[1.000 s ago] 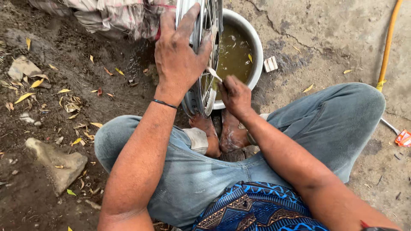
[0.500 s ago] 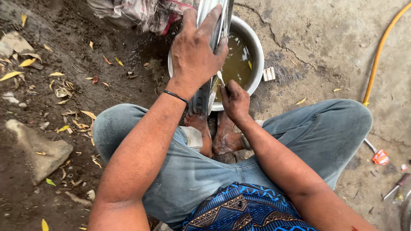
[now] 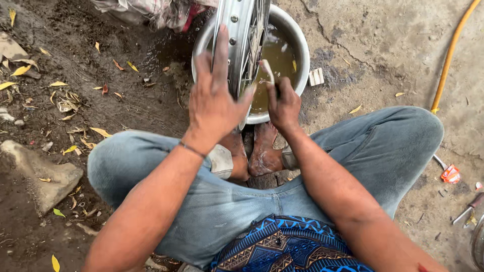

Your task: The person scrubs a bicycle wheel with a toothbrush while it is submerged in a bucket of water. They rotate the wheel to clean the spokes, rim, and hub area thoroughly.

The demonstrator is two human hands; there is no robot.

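A shiny metal wheel rim with spokes (image 3: 241, 35) stands upright in a metal basin (image 3: 301, 48) of murky brown water. My left hand (image 3: 217, 98) lies flat over the rim's outer edge, fingers spread, steadying it. My right hand (image 3: 283, 103) is shut on a small pale brush (image 3: 267, 70) held against the spokes on the rim's right side. I am squatting; my knees in blue jeans frame the basin, and my bare wet feet (image 3: 254, 151) rest just in front of it.
The ground is wet dirt with yellow leaves on the left and cracked concrete on the right. A stone (image 3: 38, 171) lies at left, a yellow hose (image 3: 448, 60) at right, a small white block (image 3: 316, 76) beside the basin, cloth (image 3: 146, 10) behind it, and tools (image 3: 466, 209) at the right edge.
My left hand has slid down the rim and now lies flatter across it. My right hand has lifted with the brush toward the spokes. The view has shifted slightly.
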